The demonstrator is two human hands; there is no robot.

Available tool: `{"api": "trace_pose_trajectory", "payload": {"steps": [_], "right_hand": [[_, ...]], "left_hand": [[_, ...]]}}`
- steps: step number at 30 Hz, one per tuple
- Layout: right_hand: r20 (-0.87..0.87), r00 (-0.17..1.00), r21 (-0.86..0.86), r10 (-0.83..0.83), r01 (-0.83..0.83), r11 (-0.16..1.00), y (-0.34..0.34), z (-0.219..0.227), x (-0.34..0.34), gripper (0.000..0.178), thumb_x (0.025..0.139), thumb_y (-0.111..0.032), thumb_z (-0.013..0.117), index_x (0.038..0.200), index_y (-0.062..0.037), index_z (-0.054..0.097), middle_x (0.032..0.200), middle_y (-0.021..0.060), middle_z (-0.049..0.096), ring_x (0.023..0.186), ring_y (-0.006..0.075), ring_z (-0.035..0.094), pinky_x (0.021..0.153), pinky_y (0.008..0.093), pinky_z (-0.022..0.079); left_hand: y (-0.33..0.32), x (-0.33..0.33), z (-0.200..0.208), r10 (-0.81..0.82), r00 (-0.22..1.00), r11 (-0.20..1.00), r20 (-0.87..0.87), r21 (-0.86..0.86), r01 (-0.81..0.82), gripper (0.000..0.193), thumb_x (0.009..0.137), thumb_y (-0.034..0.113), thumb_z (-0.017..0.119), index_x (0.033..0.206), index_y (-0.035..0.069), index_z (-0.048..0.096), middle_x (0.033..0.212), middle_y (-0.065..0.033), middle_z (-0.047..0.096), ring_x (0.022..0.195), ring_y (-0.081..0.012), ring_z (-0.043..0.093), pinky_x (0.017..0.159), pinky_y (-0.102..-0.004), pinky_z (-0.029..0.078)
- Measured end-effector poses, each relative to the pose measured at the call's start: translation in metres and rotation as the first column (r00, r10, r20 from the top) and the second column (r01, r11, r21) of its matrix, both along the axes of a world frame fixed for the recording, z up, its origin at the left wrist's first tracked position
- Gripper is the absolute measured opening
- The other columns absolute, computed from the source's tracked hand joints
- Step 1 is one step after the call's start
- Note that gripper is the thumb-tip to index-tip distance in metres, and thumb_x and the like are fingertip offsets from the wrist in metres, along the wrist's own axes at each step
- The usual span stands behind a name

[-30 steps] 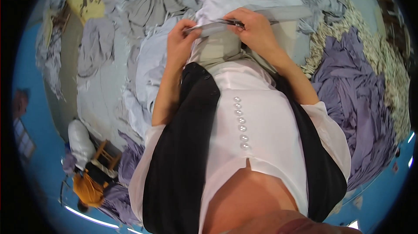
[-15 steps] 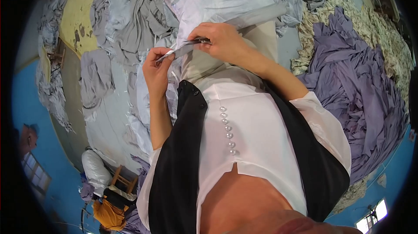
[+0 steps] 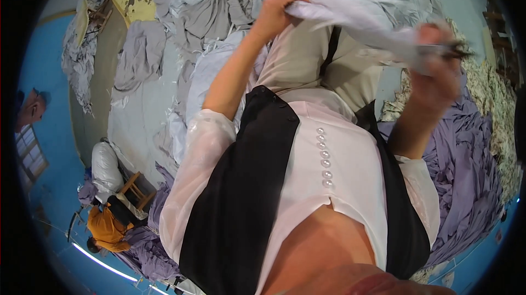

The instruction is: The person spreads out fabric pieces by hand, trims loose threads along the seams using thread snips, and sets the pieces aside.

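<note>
A pale lavender-white cloth (image 3: pixel 364 21) is stretched between my hands above my lap, smeared by motion. Its left end is gripped in my left hand (image 3: pixel 275 14), fingers closed round the bunched edge. At the other end, my right hand (image 3: pixel 436 78) is raised out to the right and badly blurred. It is closed on a small dark metal tool that looks like thread snips (image 3: pixel 441 49), and the cloth's right end lies against these fingers. Exactly how the fingers share cloth and tool cannot be made out.
Heaps of grey cloth (image 3: pixel 227 4) lie ahead and to the left. At right are a purple cloth pile (image 3: pixel 466 158) and a speckled cream one (image 3: pixel 496 108). A person in orange (image 3: pixel 107 229) is behind at lower left, near a white sack (image 3: pixel 106 166) and a wooden stool (image 3: pixel 131 189).
My hands were close together over the cloth edge; now they are wide apart. The right hand has swung far right with the snips, the left has moved up and right, and the cloth is lifted.
</note>
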State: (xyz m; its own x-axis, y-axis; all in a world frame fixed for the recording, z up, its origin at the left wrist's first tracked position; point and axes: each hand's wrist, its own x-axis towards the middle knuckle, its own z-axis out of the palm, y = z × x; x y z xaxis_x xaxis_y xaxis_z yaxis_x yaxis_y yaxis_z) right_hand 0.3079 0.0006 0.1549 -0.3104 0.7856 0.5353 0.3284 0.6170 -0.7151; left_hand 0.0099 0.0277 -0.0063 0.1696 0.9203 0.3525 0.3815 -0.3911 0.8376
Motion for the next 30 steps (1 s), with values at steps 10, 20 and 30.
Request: {"api": "trace_pose_trajectory", "payload": {"steps": [10, 20, 30], "right_hand": [[-0.095, 0.845, -0.783, -0.526, 0.263, 0.564, 0.053, -0.126, 0.097, 0.02, 0.081, -0.01, 0.071, 0.098, -0.0002, 0.068, 0.089, 0.0033, 0.063, 0.078, 0.0107, 0.058, 0.066, 0.0202, 0.046], [0.002, 0.783, -0.394, -0.622, 0.572, 0.72, 0.026, -0.128, 0.068, 0.014, 0.086, -0.011, 0.069, 0.099, -0.0067, 0.069, 0.09, -0.0016, 0.067, 0.076, 0.0036, 0.057, 0.066, 0.0213, 0.046], [0.53, 0.785, 0.036, -0.321, 0.357, 0.933, 0.012, -0.137, -0.007, 0.01, 0.083, -0.011, 0.068, 0.093, -0.0077, 0.067, 0.083, -0.0005, 0.066, 0.072, 0.0091, 0.061, 0.059, 0.0281, 0.046]], "left_hand": [[-0.067, -0.042, 0.05, -0.259, 0.962, 0.772, -0.09, -0.618, 0.149, 0.022, 0.088, 0.021, 0.064, 0.085, -0.001, 0.064, 0.065, 0.0017, 0.052, 0.063, -0.0059, 0.043, 0.056, -0.0246, 0.036], [-0.084, -0.026, 0.011, 0.112, 0.975, 0.534, 0.19, -0.839, 0.102, 0.014, 0.086, 0.013, 0.066, 0.091, 0.0, 0.064, 0.076, 0.0041, 0.059, 0.068, -0.0045, 0.048, 0.063, -0.021, 0.038], [-0.085, -0.016, -0.002, 0.055, 0.997, 0.693, 0.056, -0.721, 0.002, 0.01, 0.087, 0.008, 0.065, 0.092, -0.001, 0.063, 0.08, 0.0021, 0.061, 0.073, -0.0042, 0.05, 0.066, -0.0197, 0.04]]}}
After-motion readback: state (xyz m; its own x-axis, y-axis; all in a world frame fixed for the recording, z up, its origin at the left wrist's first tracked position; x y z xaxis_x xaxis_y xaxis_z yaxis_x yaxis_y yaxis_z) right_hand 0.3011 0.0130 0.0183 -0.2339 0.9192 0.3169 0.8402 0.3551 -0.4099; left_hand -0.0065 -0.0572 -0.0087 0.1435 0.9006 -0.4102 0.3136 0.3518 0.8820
